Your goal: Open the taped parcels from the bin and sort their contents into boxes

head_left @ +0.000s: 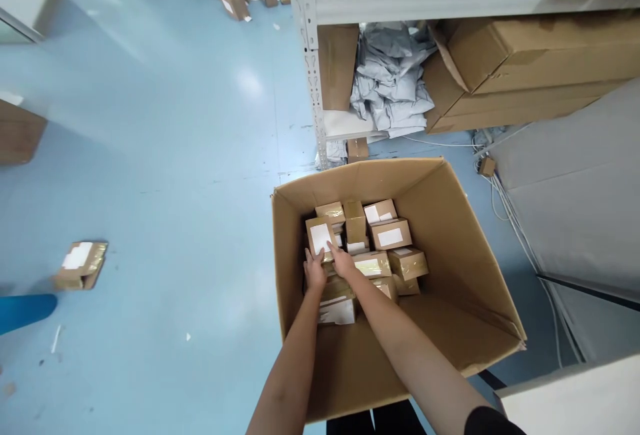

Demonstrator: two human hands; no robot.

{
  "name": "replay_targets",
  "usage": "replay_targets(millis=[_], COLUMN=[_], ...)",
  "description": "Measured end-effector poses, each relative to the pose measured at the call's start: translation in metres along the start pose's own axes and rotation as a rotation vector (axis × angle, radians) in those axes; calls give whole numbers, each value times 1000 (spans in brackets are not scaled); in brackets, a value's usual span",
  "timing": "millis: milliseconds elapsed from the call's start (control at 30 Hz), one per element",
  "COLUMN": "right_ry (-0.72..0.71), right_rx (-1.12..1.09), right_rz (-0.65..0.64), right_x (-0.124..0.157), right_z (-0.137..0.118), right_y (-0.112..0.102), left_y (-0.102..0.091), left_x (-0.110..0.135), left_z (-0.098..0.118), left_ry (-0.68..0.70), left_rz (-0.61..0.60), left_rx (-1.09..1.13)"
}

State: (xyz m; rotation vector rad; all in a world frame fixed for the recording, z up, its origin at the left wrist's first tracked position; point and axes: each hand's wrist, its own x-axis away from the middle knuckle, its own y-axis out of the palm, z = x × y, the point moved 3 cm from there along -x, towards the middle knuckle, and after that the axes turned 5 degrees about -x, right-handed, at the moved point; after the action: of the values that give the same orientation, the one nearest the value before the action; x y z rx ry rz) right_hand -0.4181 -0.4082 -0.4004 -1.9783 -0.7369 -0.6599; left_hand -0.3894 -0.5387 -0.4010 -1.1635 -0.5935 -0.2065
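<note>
Both my arms reach down into a large open cardboard carton [465, 268]. At its left side, a small cardboard box with a white label [316, 227] lies among the other parcels. My left hand [315, 269] grips the near left edge of this small box. From the right, my right hand [343, 263] holds its near right corner, fingertips against the label. Part of the box's near end is hidden behind my fingers. Around it sit several taped boxes, among them a tall brown box [355, 221] and a labelled box [391, 235].
A metal rack [313, 75] stands beyond the carton, with grey mailing bags [395, 81] and long cartons [550, 55] on it. Cables [515, 221] run along the floor at right. A crumpled labelled box [83, 265] lies on the blue floor [200, 221] at left.
</note>
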Motion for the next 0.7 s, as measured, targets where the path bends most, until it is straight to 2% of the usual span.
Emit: replay_targets(millis=[67,133,233,333,500,600,700], right_ry=[-5,-16,1,42,124,152,226], right_rx=[27,40,35,21,-48,-111,-162], right_rz=[17,39,66,126,356,523,698], right_x=[5,21,57,105,209,284,360], right_z=[-5,-6,-4,-1,11,25,44], right_y=[-4,-12,-32,-60,-115,-146,-168], left_y=[-2,-7,-20,-42,-94,-127,-152], left_x=[4,13,35,65,129,176,231], left_z=[1,7,25,52,122,177,234], left_ry=[14,85,182,266,541,737,934], left_rz=[48,80,98,146,285,371,431], left_rx=[-5,-29,-75,-102,-89,-73,-55])
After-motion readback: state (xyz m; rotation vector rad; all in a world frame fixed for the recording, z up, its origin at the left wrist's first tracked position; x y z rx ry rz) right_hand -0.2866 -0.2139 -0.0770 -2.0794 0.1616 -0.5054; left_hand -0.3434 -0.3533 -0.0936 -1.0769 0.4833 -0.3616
